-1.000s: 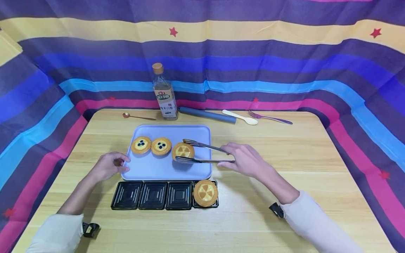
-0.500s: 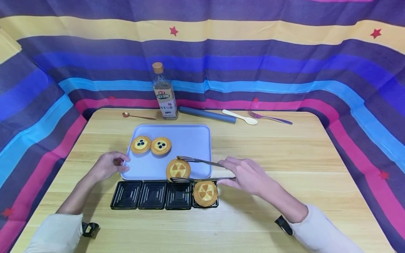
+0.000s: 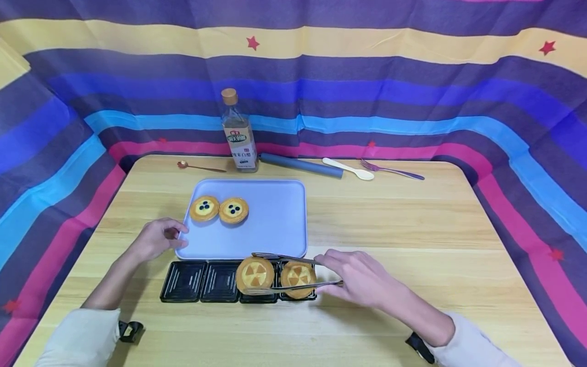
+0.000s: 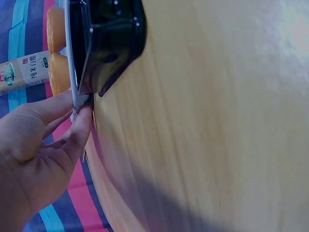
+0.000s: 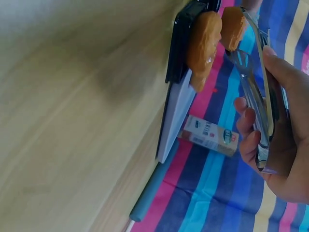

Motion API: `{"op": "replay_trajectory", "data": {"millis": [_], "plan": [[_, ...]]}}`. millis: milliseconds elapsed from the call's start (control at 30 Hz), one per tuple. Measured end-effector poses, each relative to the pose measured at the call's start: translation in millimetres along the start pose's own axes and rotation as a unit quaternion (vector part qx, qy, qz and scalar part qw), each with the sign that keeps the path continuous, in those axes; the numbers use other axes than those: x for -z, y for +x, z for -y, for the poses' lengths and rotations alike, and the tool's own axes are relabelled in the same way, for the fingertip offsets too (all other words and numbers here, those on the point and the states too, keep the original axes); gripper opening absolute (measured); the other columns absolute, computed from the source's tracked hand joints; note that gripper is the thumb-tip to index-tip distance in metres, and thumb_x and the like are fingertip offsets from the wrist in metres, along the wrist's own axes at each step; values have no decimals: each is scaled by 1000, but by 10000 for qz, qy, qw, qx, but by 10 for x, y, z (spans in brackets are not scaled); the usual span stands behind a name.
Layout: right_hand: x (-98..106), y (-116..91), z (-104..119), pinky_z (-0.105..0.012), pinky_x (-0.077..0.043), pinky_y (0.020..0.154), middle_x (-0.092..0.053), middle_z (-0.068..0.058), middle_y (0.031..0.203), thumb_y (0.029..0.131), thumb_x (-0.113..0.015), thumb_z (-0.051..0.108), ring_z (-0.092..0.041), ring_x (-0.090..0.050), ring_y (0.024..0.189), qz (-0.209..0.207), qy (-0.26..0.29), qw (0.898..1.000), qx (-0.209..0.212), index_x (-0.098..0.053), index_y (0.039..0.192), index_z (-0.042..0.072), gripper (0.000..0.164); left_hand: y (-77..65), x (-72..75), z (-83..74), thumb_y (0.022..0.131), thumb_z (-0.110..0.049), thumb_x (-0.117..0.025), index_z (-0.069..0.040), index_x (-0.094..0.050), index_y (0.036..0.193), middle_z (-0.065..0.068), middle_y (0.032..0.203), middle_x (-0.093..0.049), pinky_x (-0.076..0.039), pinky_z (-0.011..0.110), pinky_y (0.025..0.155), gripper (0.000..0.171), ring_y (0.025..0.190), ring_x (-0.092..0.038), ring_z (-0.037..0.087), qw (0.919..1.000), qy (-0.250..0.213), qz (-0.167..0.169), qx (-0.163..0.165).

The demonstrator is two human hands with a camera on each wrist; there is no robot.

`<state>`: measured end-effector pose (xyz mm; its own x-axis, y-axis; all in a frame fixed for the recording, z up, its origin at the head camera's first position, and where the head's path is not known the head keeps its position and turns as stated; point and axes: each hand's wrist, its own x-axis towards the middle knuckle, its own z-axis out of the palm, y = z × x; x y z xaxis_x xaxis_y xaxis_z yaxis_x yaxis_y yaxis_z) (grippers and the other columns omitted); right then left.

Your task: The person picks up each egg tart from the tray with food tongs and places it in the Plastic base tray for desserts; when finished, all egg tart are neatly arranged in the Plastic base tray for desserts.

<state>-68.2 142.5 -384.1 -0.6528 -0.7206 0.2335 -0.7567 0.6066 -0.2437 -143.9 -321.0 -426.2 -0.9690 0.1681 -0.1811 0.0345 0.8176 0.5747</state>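
Note:
In the head view my right hand [image 3: 355, 278] grips metal tongs [image 3: 286, 256], whose arms pinch a round tart [image 3: 255, 275] with a wedge pattern. That tart is over the third black plastic tray from the left [image 3: 258, 297]; the right wrist view shows the tart [image 5: 233, 28] raised above the tray's level. A matching tart [image 3: 298, 273] sits in the rightmost black tray, partly behind a tong arm. My left hand [image 3: 156, 240] pinches the left edge of the pale blue tray [image 3: 275, 219], thumb above and fingers below. Two tarts with dark berries [image 3: 204, 209] lie on it.
Two more black trays [image 3: 183, 281] stand at the row's left. Behind the blue tray are a vinegar bottle [image 3: 240, 142], a small ornate spoon [image 3: 202, 167], a dark blue rod [image 3: 300, 165], a cream spoon [image 3: 348, 168] and a purple fork [image 3: 392, 170].
My right hand has carried the wedge-patterned tart in the tongs from the blue tray toward me, over the third black tray. My left hand has stayed at the blue tray's edge.

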Motion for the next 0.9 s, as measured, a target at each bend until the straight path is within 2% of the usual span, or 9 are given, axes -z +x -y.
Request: {"op": "replay_trajectory", "data": {"millis": [267,500,900], "plan": [[-72,-54,18,-10,-40,50,-66,5,86,82,-67,49,6,-34,51,120,-27,9999,-10,-64,113,9,50,-1,12,-49,77,-10,-76,1,-67,101,13,90,-62,-46,21,62,28,80,-55,19,10000,-5,-34,-43],[-122,-87,12,-12,-43,53,-66,5,86,80,-69,49,6,-38,53,95,-64,9999,-63,-64,115,8,54,-1,15,-43,76,-9,-76,2,-67,100,13,90,-62,-47,20,62,28,80,-55,19,9999,-8,-52,-94],[-119,-66,-6,-12,-42,51,-66,3,87,81,-68,50,4,-39,54,222,-104,9995,-179,-63,115,8,54,-6,1,-46,77,-9,-76,2,-67,100,13,91,-62,-47,21,64,28,82,-56,19,10000,-43,-10,40]]}}
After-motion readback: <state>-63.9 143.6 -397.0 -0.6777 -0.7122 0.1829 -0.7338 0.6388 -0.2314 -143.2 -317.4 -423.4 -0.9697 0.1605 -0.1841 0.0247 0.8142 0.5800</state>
